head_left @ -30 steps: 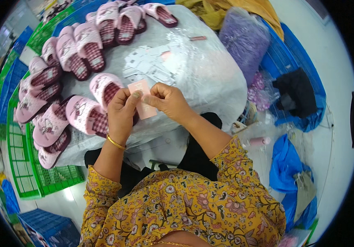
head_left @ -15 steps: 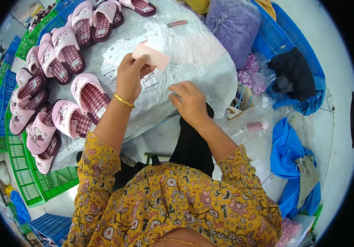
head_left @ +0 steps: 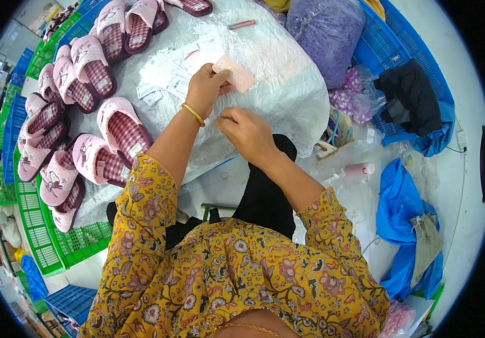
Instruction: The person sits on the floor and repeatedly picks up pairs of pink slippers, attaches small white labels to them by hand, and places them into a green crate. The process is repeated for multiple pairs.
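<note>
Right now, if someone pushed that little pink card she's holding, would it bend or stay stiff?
Probably it bends a little. The pink card looks thin and flat, pinched at one end by the left hand, yet it sticks out without drooping, so it seems fairly stiff for paper. It is likely very light, and could slide easily on the shiny plastic sheet under it.

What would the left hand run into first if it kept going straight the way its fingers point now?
Probably the loose white paper tags lying on the clear plastic sheet, just beyond the left hand, which pinches a pink card. Depth is hard to judge in the fisheye view.
</note>
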